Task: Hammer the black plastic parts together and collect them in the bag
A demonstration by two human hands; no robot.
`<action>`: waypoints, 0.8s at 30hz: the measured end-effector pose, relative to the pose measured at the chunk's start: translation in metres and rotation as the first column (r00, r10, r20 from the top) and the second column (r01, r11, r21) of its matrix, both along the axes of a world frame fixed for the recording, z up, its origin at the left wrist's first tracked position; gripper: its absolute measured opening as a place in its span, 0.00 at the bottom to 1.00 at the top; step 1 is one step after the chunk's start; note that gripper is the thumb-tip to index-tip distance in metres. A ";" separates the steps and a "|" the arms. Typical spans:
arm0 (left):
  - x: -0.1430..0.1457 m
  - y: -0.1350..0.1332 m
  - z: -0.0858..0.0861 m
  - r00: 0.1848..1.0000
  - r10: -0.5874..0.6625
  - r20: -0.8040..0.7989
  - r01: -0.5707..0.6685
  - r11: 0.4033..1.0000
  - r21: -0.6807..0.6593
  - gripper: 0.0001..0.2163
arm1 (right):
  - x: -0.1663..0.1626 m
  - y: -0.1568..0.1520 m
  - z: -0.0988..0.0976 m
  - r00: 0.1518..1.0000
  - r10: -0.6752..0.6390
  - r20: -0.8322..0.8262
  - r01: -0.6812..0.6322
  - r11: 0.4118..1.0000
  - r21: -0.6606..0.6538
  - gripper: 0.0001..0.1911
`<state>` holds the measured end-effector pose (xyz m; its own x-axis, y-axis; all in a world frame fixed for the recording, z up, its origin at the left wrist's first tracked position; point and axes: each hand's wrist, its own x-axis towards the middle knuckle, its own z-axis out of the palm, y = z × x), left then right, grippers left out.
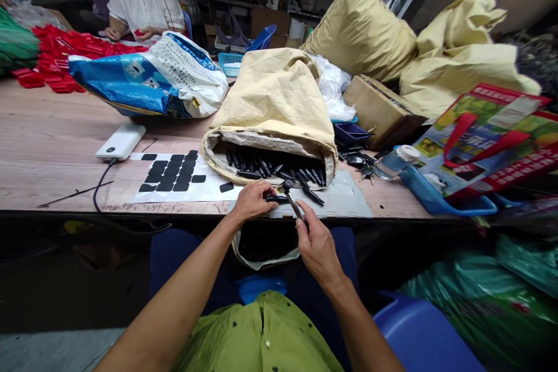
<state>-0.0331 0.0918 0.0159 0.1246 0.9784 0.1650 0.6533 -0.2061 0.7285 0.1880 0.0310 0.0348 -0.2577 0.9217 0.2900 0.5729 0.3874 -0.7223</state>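
My left hand (251, 202) is closed at the table's front edge, its fingertips pinching a slim black pen-like piece (277, 199) that lies flat. My right hand (319, 247) grips the handle of a small hammer (293, 203); the hammer's head is over the black piece, and whether they touch I cannot tell. Just beyond, a cream cloth sack (272, 90) lies with its mouth towards me. Many similar black pieces (257, 164) spill from it onto a grey sheet (349, 195). Below the table edge, between my knees, an open bag (244, 261) has dark contents.
Left stand a white power bank (121, 142) with a cable and a white sheet of black stickers (204, 195). A blue-white bag (148, 78) and red pieces (65, 52) lie behind, near a seated person (146, 11). Right are keys (367, 171), a bottle (396, 163) and a blue tray (436, 200).
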 end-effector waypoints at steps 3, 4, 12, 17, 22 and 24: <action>0.000 0.000 0.001 1.000 -0.012 -0.023 0.013 1.000 0.016 0.08 | -0.007 -0.002 0.001 0.999 0.018 0.039 -0.017 1.000 -0.024 0.27; 0.000 0.000 0.001 1.000 -0.010 -0.016 0.010 1.000 0.009 0.08 | -0.009 -0.003 0.002 0.999 0.016 0.050 -0.014 1.000 -0.025 0.27; 0.002 0.001 0.001 0.998 0.058 0.020 -0.056 0.997 -0.057 0.07 | -0.012 -0.013 0.005 0.976 -0.062 0.208 0.064 0.998 -0.006 0.27; 0.003 0.001 -0.004 0.996 0.067 0.065 -0.063 0.997 -0.055 0.09 | -0.007 -0.012 0.014 0.974 -0.115 0.195 0.115 0.993 0.013 0.26; 0.002 0.002 -0.007 0.995 0.068 0.067 -0.065 0.997 -0.041 0.09 | -0.002 -0.014 0.009 0.972 -0.100 0.212 0.105 0.994 -0.011 0.26; 0.001 0.002 -0.007 0.996 0.062 0.065 -0.060 0.998 -0.037 0.09 | 0.000 -0.012 0.006 0.975 -0.108 0.196 0.113 0.993 -0.016 0.26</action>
<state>-0.0319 0.0939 0.0087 0.0548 0.9892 0.1360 0.6144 -0.1408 0.7764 0.1884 0.0187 0.0411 -0.2027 0.9544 0.2190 0.7413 0.2957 -0.6025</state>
